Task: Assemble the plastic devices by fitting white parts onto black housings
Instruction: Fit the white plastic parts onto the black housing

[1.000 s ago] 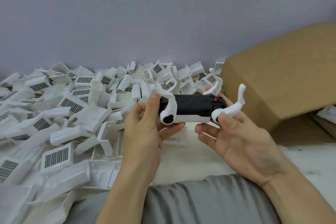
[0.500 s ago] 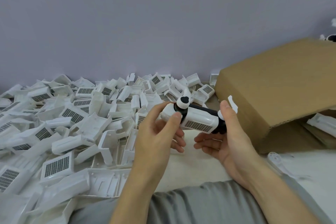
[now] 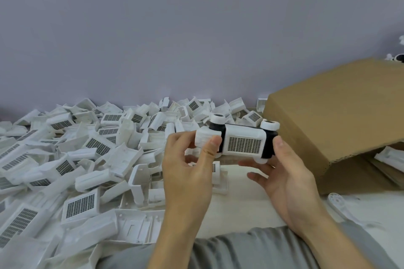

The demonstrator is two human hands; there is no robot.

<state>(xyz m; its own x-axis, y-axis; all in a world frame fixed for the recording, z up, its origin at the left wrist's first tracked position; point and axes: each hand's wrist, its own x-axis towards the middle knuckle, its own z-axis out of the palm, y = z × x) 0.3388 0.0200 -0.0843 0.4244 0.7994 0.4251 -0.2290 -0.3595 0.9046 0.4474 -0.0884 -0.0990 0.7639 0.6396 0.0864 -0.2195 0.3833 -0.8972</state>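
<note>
Above the lap | left hand (image 3: 188,166) pinches device (image 3: 240,142) | right hand (image 3: 284,179) grips its end, fingertips hidden

A black housing (image 3: 223,137) lies level in mid-air — a white grilled part (image 3: 243,144) fitted on its front, white round caps (image 3: 269,125) on top.

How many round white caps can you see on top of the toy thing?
2: one round white cap sits at the black-and-white plastic device's left end, another at its right. Others may be hidden.
</note>
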